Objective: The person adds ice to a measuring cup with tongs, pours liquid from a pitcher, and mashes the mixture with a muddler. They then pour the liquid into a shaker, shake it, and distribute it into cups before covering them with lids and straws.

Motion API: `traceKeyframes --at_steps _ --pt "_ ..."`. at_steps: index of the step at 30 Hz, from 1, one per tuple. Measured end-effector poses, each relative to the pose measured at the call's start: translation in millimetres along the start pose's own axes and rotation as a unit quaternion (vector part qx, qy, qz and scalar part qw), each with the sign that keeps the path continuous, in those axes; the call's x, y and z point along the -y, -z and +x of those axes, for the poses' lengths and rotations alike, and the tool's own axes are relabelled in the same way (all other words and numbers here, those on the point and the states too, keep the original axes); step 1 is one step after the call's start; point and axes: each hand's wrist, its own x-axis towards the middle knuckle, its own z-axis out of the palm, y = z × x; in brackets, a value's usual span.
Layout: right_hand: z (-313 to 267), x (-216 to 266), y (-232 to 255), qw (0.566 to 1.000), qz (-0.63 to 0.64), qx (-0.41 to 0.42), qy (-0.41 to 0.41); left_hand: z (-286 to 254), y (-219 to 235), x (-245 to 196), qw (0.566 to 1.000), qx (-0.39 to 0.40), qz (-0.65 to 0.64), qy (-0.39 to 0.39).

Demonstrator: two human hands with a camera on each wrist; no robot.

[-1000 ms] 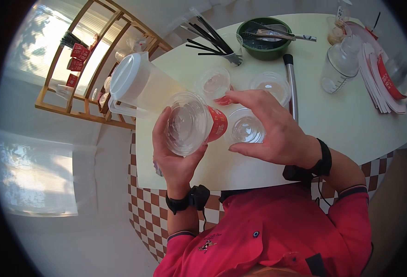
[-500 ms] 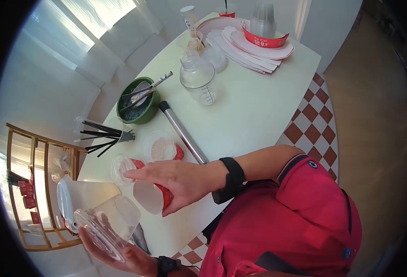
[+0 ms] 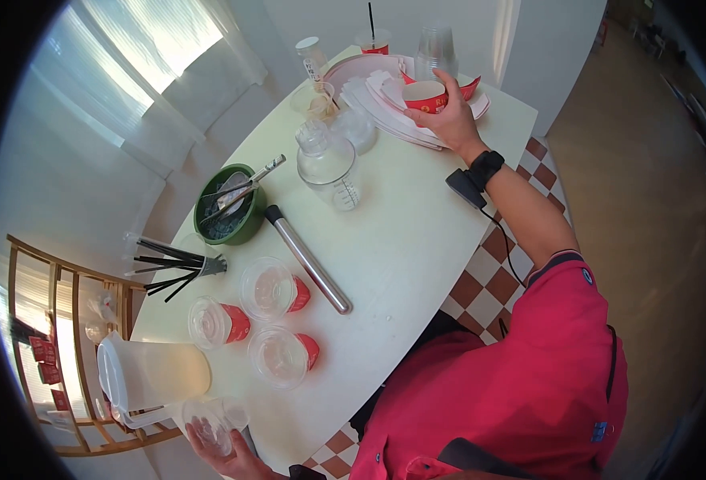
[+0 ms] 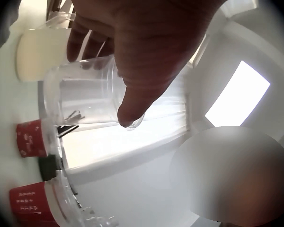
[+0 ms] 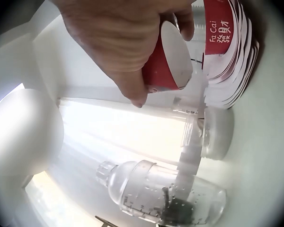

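My left hand grips a clear plastic cup near the table's left edge. In the left wrist view the cup is tipped on its side, thumb and fingers around its rim. Far to the right, my right hand pinches a red paper cup sleeve between thumb and fingers. The right wrist view shows the white inside of this sleeve. It is held close beside a pile of flat sleeves. Three clear cups with red sleeves, one of them this nearest cup, stand grouped on the table.
A lidded pitcher of pale liquid stands beside my left hand. Black straws, a green bowl with tongs, a metal muddler and a clear shaker occupy the middle. Stacked clear cups stand behind the sleeves.
My right hand has carried the red sleeve from beside the left hand's cup across to the sleeve pile. My left hand has moved slightly lower, still holding the clear cup. The head view has turned right.
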Motion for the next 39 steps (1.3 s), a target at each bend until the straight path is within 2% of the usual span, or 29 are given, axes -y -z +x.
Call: traceKeyframes --at_steps 1,3,5,7,8,12,15,17,19,23,25,28,29,31,34,36,39 --pt "8.5 -11.7 -4.9 1.000 -0.023 -0.015 0.006 -1.6 -1.2 13.9 0.999 0.000 0.026 -0.031" --pt "21.0 -36.0 -12.9 0.997 -0.063 -0.039 0.018 -7.5 -7.8 17.3 0.999 0.009 0.038 0.013" --pt "24.6 -41.1 -14.6 0.996 -0.073 -0.041 -0.016 -12.2 -16.2 11.2 0.997 0.002 0.054 0.046" --pt "25.9 -55.5 -13.5 0.990 -0.129 -0.033 0.038 -12.0 -18.0 10.1 0.995 0.014 0.089 0.051" --pt "25.1 -57.8 -11.8 0.989 -0.144 -0.012 0.019 -12.0 -19.7 13.0 0.995 0.011 0.085 0.050" --pt "21.6 -78.9 -8.0 0.981 -0.183 0.016 0.057 -9.8 -27.2 17.6 0.994 0.021 0.104 0.011" --pt "22.5 -89.4 -3.6 0.987 -0.152 0.011 0.057 -7.7 -36.6 17.7 0.997 0.019 0.079 0.017" --pt "20.5 -80.1 3.7 0.990 -0.109 0.042 0.082 -5.1 -42.0 18.8 0.998 0.015 0.054 0.016" --pt "7.9 -68.4 10.1 0.976 -0.188 -0.013 0.111 -4.1 -45.6 21.4 0.999 0.009 0.036 0.011" --pt "-31.2 -1.7 11.9 0.990 -0.086 -0.022 0.111 0.6 -49.4 21.4 0.999 0.008 0.032 0.020" --pt "-54.1 31.6 7.7 0.989 -0.025 0.010 0.143 1.8 -51.3 19.6 0.999 -0.003 0.037 0.017" --pt "-93.6 65.9 -1.6 0.981 0.064 0.058 0.171 0.8 -46.7 3.8 0.988 -0.044 0.145 -0.035" --pt "-104.7 74.1 -7.1 0.976 0.095 0.074 0.180 0.1 -43.5 -3.1 0.984 -0.065 0.142 -0.082" --pt "-127.6 82.7 -12.4 0.963 0.158 0.163 0.146 -5.5 -37.3 -16.5 0.968 -0.111 0.140 -0.174" --pt "-159.1 108.5 -31.4 0.923 0.191 0.307 0.134 -9.6 -41.8 -36.6 0.975 0.045 -0.021 -0.217" --pt "-173.2 127.6 -44.5 0.900 0.172 0.373 0.148 -10.7 -60.2 -51.9 0.968 0.189 -0.091 -0.139" --pt "-191.3 149.3 -57.7 0.879 0.166 0.427 0.131 -10.8 -85.3 -56.9 0.961 0.214 -0.057 -0.165"
